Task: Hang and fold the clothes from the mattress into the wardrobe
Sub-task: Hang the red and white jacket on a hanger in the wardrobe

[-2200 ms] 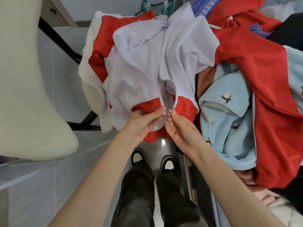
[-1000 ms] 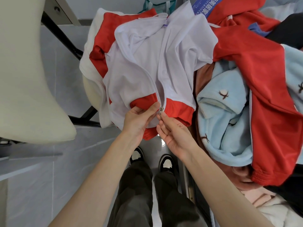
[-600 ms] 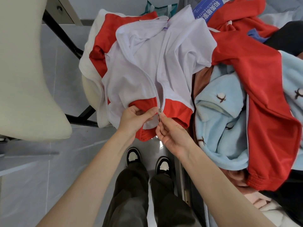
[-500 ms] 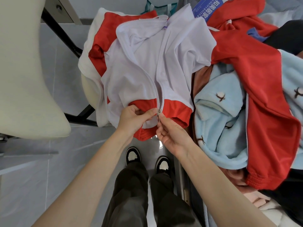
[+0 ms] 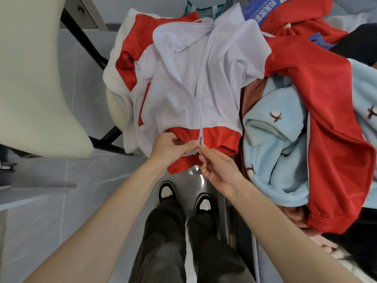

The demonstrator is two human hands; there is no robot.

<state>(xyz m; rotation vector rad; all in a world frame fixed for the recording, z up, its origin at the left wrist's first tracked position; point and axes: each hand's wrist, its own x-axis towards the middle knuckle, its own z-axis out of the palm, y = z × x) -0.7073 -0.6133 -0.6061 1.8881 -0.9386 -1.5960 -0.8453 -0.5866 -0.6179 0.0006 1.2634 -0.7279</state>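
Both arms reached forward, the left hand (image 5: 170, 149) gripping the jacket (image 5: 189, 92) hem while the right hand (image 5: 219, 167) pinched the zipper pull (image 5: 200, 143).

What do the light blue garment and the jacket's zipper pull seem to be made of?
The light blue garment looks like fleece: matte, with a fuzzy nap. The zipper pull on the jacket is probably metal, as it glints silver, though it is tiny.
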